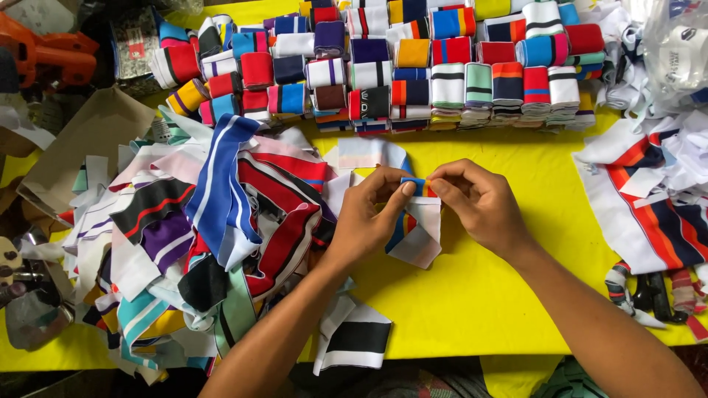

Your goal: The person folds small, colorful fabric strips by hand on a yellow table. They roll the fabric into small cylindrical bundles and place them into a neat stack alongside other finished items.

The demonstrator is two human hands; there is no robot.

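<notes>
Fingers (404, 189) of the left hand (366, 217) are pressed together on a striped knit strip (415, 234), whose top edge, banded in blue and orange, is pinched between thumb and forefinger. Fingers (440, 184) of the right hand (479, 203) are closed on the same edge from the other side, so that the fold is gripped by both hands at once, their fingertips almost touching. The strip is held just above the yellow desk (479, 295), and its white lower part is draped down between the two wrists.

Left of the strip, a loose heap of striped fabric strips (214, 214) is spread over the desk, touching the left forearm; a blue-and-white band is laid across its top. Behind the strip, farther from the person, rows of folded striped pieces (413, 70) are stacked neatly. Right of the strip, well apart from it, a second pile of white, orange and navy strips (649, 191) is seen, with a clear plastic bag (675, 51) behind it. Below the strip, near the desk's front edge, a black-and-white piece (358, 339) is laid flat beside the left forearm. Nothing is placed between the hands and the strip.
</notes>
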